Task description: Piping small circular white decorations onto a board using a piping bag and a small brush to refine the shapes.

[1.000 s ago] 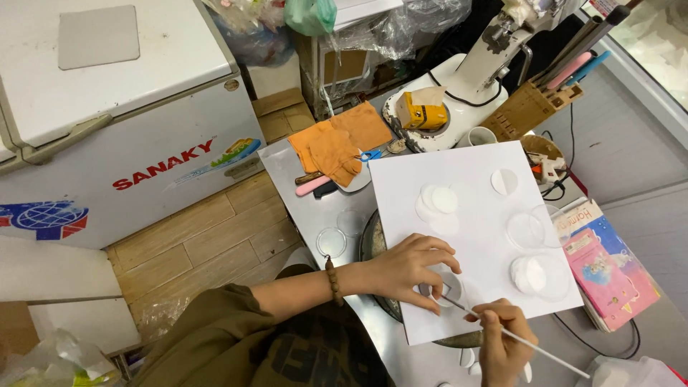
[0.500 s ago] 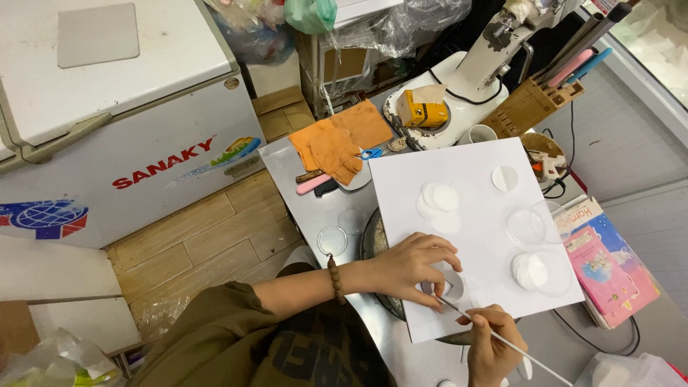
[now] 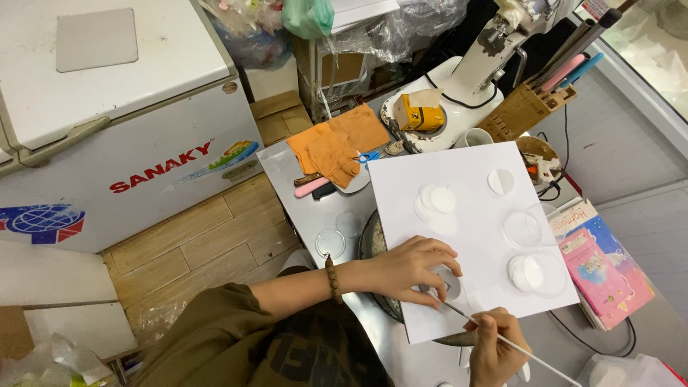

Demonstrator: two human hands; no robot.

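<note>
Poking a small round dish (image 3: 446, 285) with a thin stick (image 3: 502, 340) on a white board (image 3: 473, 236).

Right hand (image 3: 494, 351), at 6 o'clock, is closed around the stick. Left hand (image 3: 412, 266) presses on the dish with bent fingers, just at 9 o'clock of the tip. A hard push could slide the dish or tip the board, which hangs over a dark pan (image 3: 373, 247). Farther off, at 3 o'clock, a clear dish with a white pad (image 3: 529, 272) could slip off. Orange gloves (image 3: 335, 147) lie far at 12 o'clock.
</note>
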